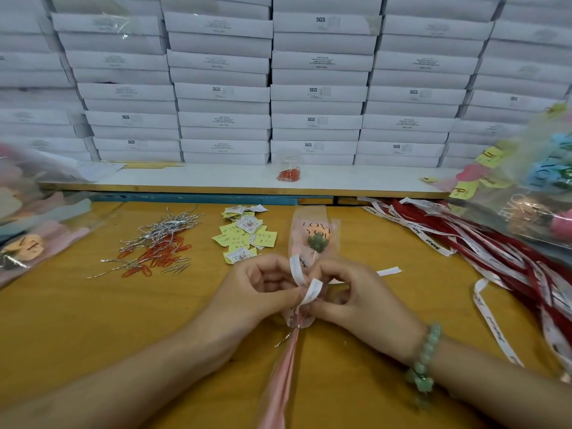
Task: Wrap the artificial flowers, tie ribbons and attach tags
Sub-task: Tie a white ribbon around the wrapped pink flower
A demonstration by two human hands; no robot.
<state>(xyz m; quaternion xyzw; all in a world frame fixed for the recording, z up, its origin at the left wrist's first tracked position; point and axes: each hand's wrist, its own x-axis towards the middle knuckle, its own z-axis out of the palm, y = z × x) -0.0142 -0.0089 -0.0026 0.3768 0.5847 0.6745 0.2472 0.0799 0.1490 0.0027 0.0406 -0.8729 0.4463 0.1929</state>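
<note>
L hand [257, 292] + R hand [349, 298] at 6 o'clock, fingers curled, both pinching white ribbon [312, 291] at neck of wrapped flower [314, 233]. Flower lies on table [93, 320], head toward 12, stem toward 6. From hands: tags [246, 235] at 11, clips + wire ties [161, 243] at 10, ribbon pile [464, 239] at 2. Box stacks [315, 94] far, 12.
</note>
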